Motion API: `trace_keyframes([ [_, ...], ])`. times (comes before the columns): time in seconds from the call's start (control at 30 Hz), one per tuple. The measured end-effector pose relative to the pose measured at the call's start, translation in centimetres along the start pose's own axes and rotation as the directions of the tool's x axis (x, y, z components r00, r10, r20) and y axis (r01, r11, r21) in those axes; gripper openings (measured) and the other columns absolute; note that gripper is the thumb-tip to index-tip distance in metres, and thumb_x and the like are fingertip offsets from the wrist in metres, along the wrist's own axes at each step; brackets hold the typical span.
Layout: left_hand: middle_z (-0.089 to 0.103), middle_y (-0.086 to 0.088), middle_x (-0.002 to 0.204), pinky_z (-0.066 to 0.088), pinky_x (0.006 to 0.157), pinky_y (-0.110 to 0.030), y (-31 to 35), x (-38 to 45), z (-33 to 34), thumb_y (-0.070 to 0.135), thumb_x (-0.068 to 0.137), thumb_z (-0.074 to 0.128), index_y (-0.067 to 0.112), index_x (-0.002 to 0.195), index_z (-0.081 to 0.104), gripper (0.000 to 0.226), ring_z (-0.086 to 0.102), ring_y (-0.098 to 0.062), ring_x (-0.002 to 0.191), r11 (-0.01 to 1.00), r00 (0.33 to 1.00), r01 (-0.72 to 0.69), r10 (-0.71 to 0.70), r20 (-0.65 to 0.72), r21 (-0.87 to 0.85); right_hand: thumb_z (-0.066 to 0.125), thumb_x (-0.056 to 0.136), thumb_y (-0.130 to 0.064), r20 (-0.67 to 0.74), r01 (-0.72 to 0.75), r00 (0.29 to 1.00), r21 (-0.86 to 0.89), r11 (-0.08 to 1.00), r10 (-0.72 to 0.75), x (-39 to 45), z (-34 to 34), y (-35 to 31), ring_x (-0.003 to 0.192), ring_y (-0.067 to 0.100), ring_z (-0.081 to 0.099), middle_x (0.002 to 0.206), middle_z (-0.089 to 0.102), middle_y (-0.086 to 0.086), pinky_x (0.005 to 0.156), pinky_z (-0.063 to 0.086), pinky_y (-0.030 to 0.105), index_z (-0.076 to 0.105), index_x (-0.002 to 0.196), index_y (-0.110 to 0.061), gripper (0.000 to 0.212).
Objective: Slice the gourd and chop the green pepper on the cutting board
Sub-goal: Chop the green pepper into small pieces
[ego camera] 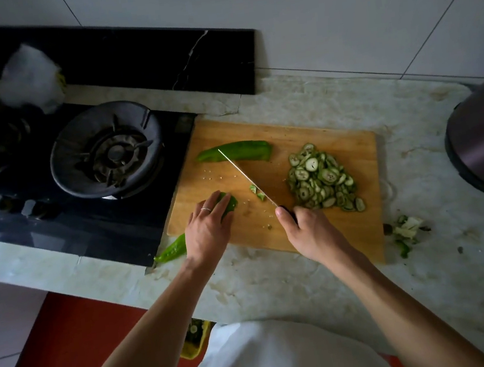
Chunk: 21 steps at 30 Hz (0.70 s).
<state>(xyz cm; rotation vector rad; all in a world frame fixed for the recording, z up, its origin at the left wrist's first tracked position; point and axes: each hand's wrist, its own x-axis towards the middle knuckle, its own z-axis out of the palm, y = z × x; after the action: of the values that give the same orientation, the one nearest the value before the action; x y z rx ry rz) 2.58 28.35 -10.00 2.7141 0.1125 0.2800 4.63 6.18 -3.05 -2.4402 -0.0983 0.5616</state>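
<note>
Both hands work mid-board: left hand presses pepper flat-fingered, right hand grips knife.

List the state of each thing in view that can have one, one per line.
Gourd: sliced, piled on cutting board.
Pepper under left hand: pressed flat, partly chopped.
Other pepper half: uncut, at board's far edge.
Knife: in right hand grip, blade by cut pepper bits.
Burner: no flame visible.
</note>
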Motion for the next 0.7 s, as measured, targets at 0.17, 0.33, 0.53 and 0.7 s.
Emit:
trace_keyframes([
  [0.17,0.061,-0.006,0.138,0.052,0.088,-0.044,0.0,-0.7,0.4,0.033,0.095,0.058,0.017,0.130,0.066,0.039,0.058,-0.031,0.118,0.998,0.998,0.004,0.000,-0.057,0.063,0.036,0.101,-0.055,0.018,0.049,0.999,-0.015,0.999,-0.049,1.7,0.0,-2.1,0.074,0.034,0.061,0.078,0.061,0.013,0.058,0.034,0.032,0.052,0.080,-0.013,0.050],
  [0.33,0.063,-0.005,0.135,0.056,0.084,-0.041,-0.8,-1.1,0.7,0.022,0.093,0.070,0.014,0.124,0.070,0.032,0.062,-0.028,0.118,0.999,0.993,0.032,-0.027,-0.117,0.039,0.033,0.099,-0.061,0.041,0.108,0.993,0.003,0.994,-0.108,2.0,-0.5,-3.4,0.068,0.027,0.061,0.073,0.063,0.006,0.058,0.046,0.036,0.055,0.075,-0.018,0.054],
  [0.53,0.060,0.001,0.139,0.057,0.089,-0.042,-1.1,-1.6,1.2,0.023,0.099,0.059,0.016,0.131,0.065,0.033,0.057,-0.022,0.127,0.998,0.996,0.018,-0.013,-0.084,0.059,0.036,0.101,-0.055,0.119,0.174,0.979,-0.042,0.984,-0.168,0.4,0.9,-3.9,0.073,0.031,0.062,0.079,0.066,0.011,0.058,0.036,0.032,0.050,0.079,-0.018,0.045],
  [0.7,0.053,0.004,0.147,0.055,0.094,-0.045,-0.7,-1.6,1.4,0.022,0.100,0.061,0.020,0.142,0.055,0.043,0.050,-0.023,0.134,0.994,0.999,0.046,-0.044,-0.023,0.100,0.035,0.101,-0.055,0.098,0.213,0.974,-0.095,0.972,-0.204,0.2,0.8,-4.4,0.084,0.037,0.065,0.090,0.070,0.019,0.060,0.036,0.033,0.051,0.084,-0.019,0.042],
])
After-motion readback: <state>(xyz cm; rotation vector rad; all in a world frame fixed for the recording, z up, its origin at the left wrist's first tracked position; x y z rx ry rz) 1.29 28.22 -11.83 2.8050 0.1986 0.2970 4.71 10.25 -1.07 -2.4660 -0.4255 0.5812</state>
